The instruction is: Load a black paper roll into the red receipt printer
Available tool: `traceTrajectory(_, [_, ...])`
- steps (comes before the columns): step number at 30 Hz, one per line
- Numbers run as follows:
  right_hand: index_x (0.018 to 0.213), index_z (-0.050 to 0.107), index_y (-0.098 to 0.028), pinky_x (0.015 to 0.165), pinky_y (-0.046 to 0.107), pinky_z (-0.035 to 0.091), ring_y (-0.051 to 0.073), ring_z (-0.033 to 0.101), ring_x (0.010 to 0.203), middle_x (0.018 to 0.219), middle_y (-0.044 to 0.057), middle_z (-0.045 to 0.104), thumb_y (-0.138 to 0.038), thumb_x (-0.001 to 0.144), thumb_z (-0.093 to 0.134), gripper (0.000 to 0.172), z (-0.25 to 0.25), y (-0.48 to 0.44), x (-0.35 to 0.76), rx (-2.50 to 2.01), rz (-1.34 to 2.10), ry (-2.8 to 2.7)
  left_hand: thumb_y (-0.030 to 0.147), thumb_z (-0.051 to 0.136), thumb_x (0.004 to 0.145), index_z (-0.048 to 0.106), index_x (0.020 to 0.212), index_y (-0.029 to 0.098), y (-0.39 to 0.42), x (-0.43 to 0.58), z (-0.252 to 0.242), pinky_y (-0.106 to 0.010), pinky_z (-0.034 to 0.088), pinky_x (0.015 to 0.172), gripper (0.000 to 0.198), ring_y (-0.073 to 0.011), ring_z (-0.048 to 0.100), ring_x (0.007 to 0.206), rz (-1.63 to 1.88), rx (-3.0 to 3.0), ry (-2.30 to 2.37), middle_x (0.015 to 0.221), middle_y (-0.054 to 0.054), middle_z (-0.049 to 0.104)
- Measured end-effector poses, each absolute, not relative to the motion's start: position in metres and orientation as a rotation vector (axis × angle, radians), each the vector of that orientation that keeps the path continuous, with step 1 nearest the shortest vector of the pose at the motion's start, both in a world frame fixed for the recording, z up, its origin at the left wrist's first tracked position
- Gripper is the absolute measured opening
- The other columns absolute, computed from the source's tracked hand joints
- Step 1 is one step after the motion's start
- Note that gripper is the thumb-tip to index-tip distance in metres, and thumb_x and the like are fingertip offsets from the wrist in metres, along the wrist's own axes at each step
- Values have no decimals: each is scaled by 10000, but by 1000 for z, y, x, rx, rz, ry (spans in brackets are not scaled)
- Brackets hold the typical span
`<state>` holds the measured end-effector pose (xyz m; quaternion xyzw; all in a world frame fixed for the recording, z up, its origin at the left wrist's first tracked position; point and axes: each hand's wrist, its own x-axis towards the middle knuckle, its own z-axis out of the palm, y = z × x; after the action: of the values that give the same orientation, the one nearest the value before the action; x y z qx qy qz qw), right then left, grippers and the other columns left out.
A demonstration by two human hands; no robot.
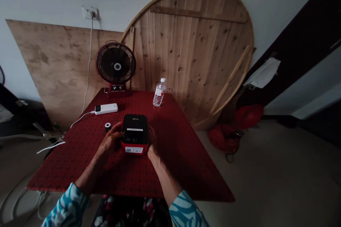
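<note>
A box-shaped item [135, 127] with a black top and red sides sits on the red table in front of me. White lettering and a pale strip show on its top, and a printed white label [134, 149] is on its near side. My left hand [111, 140] grips its left side, the thumb at the edge of the top. Around the right side is my right hand [152, 145], its fingers partly hidden in shadow behind the item. Just beyond my left fingers stands a small black cylinder [107, 127] with a white ring-shaped top.
A white power bank [108, 108] with a cable lies at the table's left. Behind it stands a dark red fan [116, 65]. A water bottle [159, 93] stands upright near the back edge. A round wooden board [183, 49] leans on the wall; red bags [225, 138] lie on the floor.
</note>
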<state>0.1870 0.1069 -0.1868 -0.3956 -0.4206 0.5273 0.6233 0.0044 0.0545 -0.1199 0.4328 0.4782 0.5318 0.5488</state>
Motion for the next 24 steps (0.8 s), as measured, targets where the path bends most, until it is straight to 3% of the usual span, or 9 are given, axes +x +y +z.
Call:
traceTrajectory(5, [1129, 684, -246, 778, 334, 518, 216, 683, 904, 1014, 28, 761, -637, 797, 614, 517, -187, 106, 183, -959, 1225, -822, 198, 664, 634, 566, 1372, 208, 60, 8, -110, -273, 544, 638, 745, -179, 701, 704, 1329, 850, 963, 1029, -55, 762])
traceTrajectory(8, [1084, 692, -253, 779, 330, 508, 210, 673, 893, 997, 16, 756, -613, 804, 619, 462, -185, 105, 182, -951, 1225, -811, 143, 667, 586, 569, 1351, 219, 63, 9, -108, -267, 545, 665, 776, -172, 699, 726, 1337, 742, 934, 1016, -31, 757])
traceTrajectory(11, [1079, 696, -257, 770, 325, 503, 209, 662, 883, 973, 10, 753, -610, 817, 602, 449, -181, 102, 182, -951, 1219, -813, 126, 701, 569, 582, 1310, 231, 64, 9, -109, -246, 541, 672, 758, -155, 692, 742, 1365, 664, 950, 1010, -7, 750])
traceTrajectory(18, [1101, 699, -258, 790, 312, 500, 204, 645, 942, 1034, 16, 745, -569, 886, 525, 416, -179, 99, 182, -909, 1203, -872, 137, 732, 559, 592, 1274, 246, 63, 10, -106, -267, 546, 702, 736, -170, 694, 825, 1397, 647, 967, 1202, -25, 710])
traceTrajectory(24, [1114, 683, -254, 807, 318, 497, 207, 649, 947, 1039, 9, 739, -614, 856, 572, 456, -190, 106, 180, -908, 1195, -825, 119, 757, 547, 624, 1268, 223, 63, 9, -105, -279, 547, 694, 740, -202, 707, 823, 1417, 677, 934, 1132, -45, 739])
